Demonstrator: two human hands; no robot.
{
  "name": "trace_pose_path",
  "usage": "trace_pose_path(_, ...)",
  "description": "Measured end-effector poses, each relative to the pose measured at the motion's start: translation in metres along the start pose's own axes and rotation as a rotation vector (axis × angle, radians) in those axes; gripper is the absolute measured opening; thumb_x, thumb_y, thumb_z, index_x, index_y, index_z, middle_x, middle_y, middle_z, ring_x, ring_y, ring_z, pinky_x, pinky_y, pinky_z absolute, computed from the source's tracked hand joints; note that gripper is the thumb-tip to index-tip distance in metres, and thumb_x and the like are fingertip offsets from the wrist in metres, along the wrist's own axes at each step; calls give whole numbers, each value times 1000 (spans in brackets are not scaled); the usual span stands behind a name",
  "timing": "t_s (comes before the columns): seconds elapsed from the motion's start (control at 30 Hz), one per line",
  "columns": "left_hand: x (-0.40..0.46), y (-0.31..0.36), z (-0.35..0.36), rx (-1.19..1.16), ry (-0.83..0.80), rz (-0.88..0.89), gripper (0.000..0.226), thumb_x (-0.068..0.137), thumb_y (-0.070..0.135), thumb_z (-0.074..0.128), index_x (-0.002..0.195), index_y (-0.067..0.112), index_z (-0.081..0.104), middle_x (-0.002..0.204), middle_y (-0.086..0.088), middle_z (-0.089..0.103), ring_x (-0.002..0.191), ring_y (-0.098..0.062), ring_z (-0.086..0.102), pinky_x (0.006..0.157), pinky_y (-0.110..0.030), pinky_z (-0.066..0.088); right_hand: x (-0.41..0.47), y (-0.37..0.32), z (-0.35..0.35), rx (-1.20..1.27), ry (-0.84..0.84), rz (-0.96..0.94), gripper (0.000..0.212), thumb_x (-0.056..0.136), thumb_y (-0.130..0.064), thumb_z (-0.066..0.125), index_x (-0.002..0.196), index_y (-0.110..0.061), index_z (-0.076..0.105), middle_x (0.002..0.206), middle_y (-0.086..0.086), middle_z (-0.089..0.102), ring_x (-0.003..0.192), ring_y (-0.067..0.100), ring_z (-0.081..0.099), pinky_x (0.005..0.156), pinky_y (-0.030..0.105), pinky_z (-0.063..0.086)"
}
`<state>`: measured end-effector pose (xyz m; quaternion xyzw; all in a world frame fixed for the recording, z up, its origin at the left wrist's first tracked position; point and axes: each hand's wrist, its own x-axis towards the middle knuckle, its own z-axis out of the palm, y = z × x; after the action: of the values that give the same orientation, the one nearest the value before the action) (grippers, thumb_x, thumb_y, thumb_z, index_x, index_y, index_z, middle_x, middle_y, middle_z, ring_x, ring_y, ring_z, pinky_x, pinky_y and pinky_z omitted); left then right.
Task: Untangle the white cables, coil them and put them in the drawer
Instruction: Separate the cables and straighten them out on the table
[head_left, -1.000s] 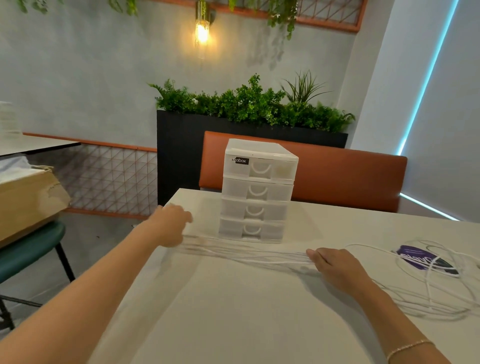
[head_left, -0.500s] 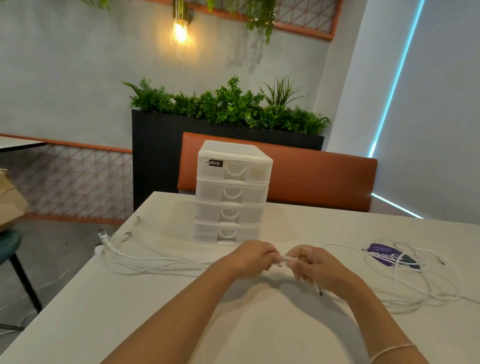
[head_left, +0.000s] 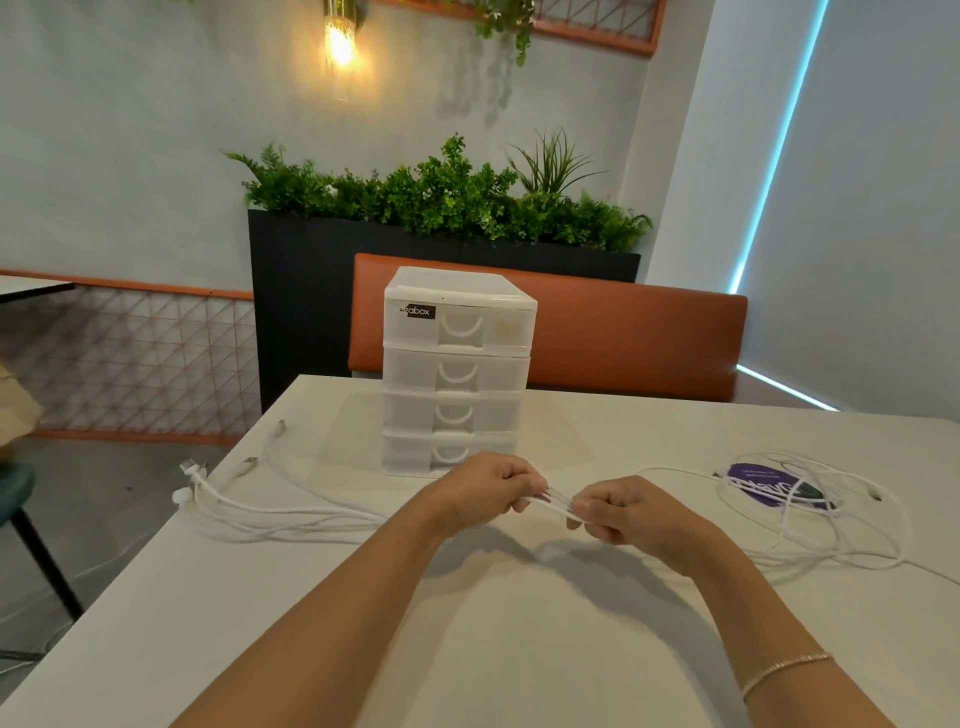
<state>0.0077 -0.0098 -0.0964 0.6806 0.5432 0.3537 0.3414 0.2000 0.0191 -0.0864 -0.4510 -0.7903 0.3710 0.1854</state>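
The white cables (head_left: 291, 512) are thin, round and plain white, several strands running side by side in a loose bundle across the near middle of the pale table (head_left: 519, 623). To the left the bundle fans out toward the table's left edge, where I count about 4 connector ends, some silver-tipped, one hanging just over the edge. To the right the strands pile into 1 messy tangle of loops lying over a purple patch (head_left: 763, 480) on the tabletop.

My left hand (head_left: 480, 493) has its fingers curled round the strands, pinching them. My right hand (head_left: 628, 514) does the same just beside it, so a short taut stretch of cable spans the small gap between my 2 fists, lifted slightly off the table. A thin bracelet (head_left: 784, 670) sits on my right wrist.

Just beyond my hands stands 1 translucent white drawer unit (head_left: 457, 374) with 4 drawers, all closed, a dark label on the top one.
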Motion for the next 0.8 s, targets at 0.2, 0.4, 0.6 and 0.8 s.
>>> trace_pose_path(0.2, 0, 3, 6, 183, -101, 17, 22, 94, 28, 52, 84, 19, 69, 60, 11, 50, 54, -5, 40, 55, -18, 33, 9, 9, 3, -123, 195, -63, 38, 95, -21, 50, 58, -27, 58, 46, -14, 47, 48, 3, 37, 55, 19, 32)
trace_pose_path(0.4, 2, 6, 10, 344, -30, 11, 29, 99, 31, 40, 108, 18, 65, 95, 3, 65, 74, -6, 53, 66, -15, 39, 8, 11, 1, -111, 187, -61, 39, 94, -19, 50, 59, -31, 59, 46, -17, 48, 47, 3, 38, 51, 13, 30)
trace_pose_path(0.6, 5, 22, 34, 639, -59, 58, 35, 102, 34, 29, 121, 11, 49, 113, -10, 59, 103, -27, 53, 82, -32, 40, 9, 8, 2, -149, 188, -94, 31, 95, -22, 50, 67, -28, 61, 58, -14, 53, 57, 3, 43, 58, 14, 35)
trace_pose_path(0.8, 10, 11, 29, 477, -41, 38, 32, 101, 32, 34, 103, 16, 62, 95, -4, 59, 78, -17, 52, 66, -27, 40, -2, 15, -20, 131, -22, 19, 5, 89, -14, 61, 94, -13, 61, 64, 0, 63, 51, 9, 43, 49, 18, 35)
